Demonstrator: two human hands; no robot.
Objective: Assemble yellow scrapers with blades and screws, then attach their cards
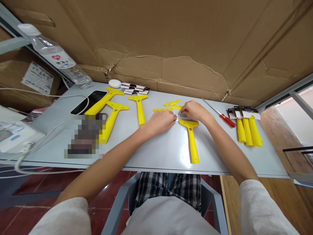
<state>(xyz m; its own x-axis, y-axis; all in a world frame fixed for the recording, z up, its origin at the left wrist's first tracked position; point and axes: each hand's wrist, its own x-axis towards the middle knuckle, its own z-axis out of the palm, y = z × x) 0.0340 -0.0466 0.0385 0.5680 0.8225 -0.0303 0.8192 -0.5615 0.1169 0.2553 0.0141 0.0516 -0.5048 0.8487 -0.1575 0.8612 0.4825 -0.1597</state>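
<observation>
While the person is sitting at the pale bench [156, 156], both hands are meeting over a small clear bag [187, 117] of tiny metal pieces [182, 115]. From here, the right hand [193, 110] is bending down over the bag, its grip drawn in, fingertips at the metal pieces; I can't tell if it's pinching one. The left hand [162, 122] is resting back-up at the bag's left edge, fingers curled; I can't tell whether that grip is holding the plastic or only touching it.

One yellow scraper [192, 140] is lying just on the near side of the bag, head toward it, handle pointing at the bench's front edge. Loose yellow pieces [171, 103] are lying just beyond the left hand. Three more scrapers [139, 109] are lying to the left, two of them near a dark phone [95, 98].

Off to the right, a red-handled screwdriver [227, 120] is lying slantwise, shaft pointing away from the person; beside it, yellow handles with cards [249, 130] are sitting in a row. At the back, a white round object [114, 83] is sitting next to stacked cards [135, 88], and a clear bottle [58, 57] is standing at the left corner. Brown cardboard [158, 39] is backing everything.
</observation>
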